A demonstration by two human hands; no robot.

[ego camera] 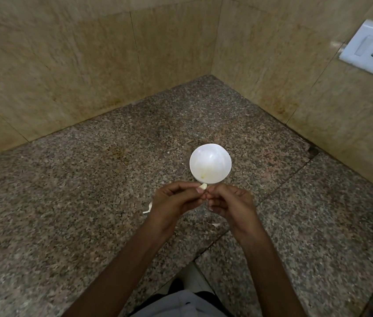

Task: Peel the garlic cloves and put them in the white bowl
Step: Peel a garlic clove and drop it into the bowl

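Observation:
A small white bowl (210, 163) stands on the granite counter, with pale cloves faintly visible in its near side. Just in front of its near rim, my left hand (176, 199) and my right hand (229, 202) meet above the counter. A pale garlic clove (203, 186) sticks out between the fingertips of both hands, pinched by my left thumb and fingers, with my right fingertips against its lower end. Most of the clove is hidden by the fingers.
Strips of white garlic skin lie on the speckled granite counter (89, 202), one left of my left wrist (148, 208) and one under my hands (213, 224). Tiled walls form a corner behind the bowl. A white socket plate (371, 48) sits on the right wall.

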